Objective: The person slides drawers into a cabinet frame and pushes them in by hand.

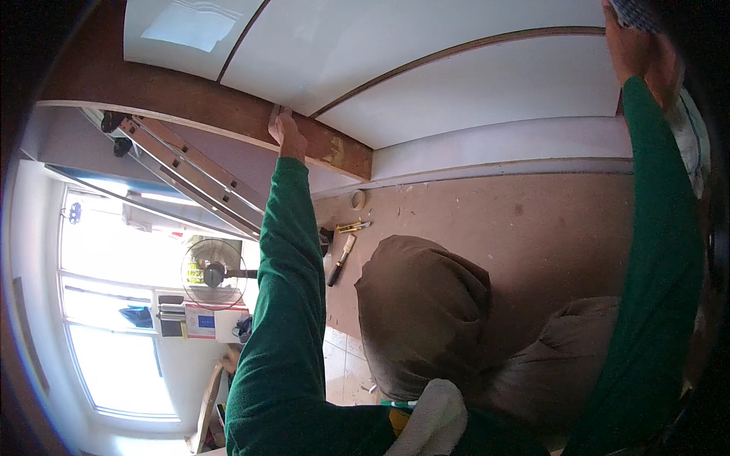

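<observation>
head view: left hand (pixel 289 138) up at the brown board (pixel 205 102), fingers curled at its edge beside the white panels (pixel 487 91); cannot tell whether it grips anything. right hand (pixel 630 49) at the far right end of the panels, partly out of sight near the picture's dark rim; its grip cannot be told. panels span the gap between the two hands, a thin brown strip (pixel 456 55) running between them. below, on the brown floor covering (pixel 563 228): tape roll (pixel 358 200), yellow cutter (pixel 352 227), dark-handled brush (pixel 341 261), all nearer the left hand.
</observation>
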